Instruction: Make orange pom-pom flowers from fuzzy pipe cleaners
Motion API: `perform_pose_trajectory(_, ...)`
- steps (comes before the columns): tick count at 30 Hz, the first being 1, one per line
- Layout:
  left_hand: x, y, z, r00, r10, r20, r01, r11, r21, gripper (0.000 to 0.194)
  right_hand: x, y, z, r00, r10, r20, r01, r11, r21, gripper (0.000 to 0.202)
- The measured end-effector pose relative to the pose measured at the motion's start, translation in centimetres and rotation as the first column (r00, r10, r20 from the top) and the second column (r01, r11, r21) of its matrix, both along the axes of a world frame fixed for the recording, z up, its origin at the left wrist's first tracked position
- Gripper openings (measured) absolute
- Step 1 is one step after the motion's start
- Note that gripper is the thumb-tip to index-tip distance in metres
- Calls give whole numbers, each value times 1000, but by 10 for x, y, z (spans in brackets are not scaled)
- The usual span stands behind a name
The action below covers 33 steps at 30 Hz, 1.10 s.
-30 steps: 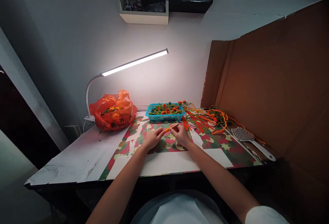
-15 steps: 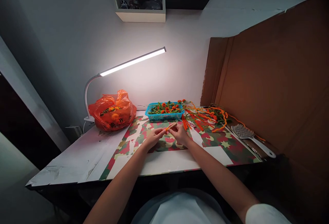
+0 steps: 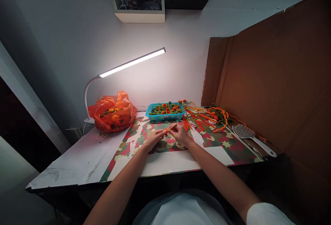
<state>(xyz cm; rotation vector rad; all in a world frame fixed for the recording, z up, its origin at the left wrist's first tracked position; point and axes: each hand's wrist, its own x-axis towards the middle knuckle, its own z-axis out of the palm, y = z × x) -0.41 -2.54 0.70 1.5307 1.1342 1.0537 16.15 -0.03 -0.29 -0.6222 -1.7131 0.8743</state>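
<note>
Above the middle of the camouflage-patterned table cover, my left hand (image 3: 155, 139) and my right hand (image 3: 180, 135) meet with fingers pinched. Between their fingertips is a small orange pipe cleaner (image 3: 167, 130), mostly covered by the fingers. A thin pale, stick-like piece (image 3: 171, 126) slants up beside the right fingertips; its kind is too small to tell. Just beyond the hands stands a blue plastic basket (image 3: 165, 117) heaped with orange pompom-like flowers on green stems. Loose orange pipe cleaners (image 3: 185, 123) lie right of the basket, close to my right hand.
An orange plastic bag (image 3: 113, 121) holding yellow-orange flowers sits at the left, by a lit desk lamp (image 3: 133, 62). At the right are a tangle of orange and green stems (image 3: 217, 114), a white-handled brush (image 3: 254, 139) and a tall cardboard panel (image 3: 271, 73).
The fingers have shifted only slightly around the orange piece, which both hands still pinch. The whole view has moved a little; the things on the table stay where they were.
</note>
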Motion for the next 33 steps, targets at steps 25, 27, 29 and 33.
perform_pose_trajectory(25,1,10,-10,991,111,74,-116,991,65,31,-1,-2,-2,1000,25,-1,-25,999,30,15)
perform_pose_trajectory(27,3,8,-8,990,109,87,-114,992,49,31,-1,-2,-2,999,42,-10,-42,999,19,17)
perform_pose_trajectory(29,3,6,-6,991,108,80,-112,993,48,31,-1,-2,-2,998,62,-14,-62,998,13,17)
perform_pose_trajectory(33,2,6,-5,993,114,38,-117,989,95,36,0,-2,-1,999,35,20,-35,999,37,18)
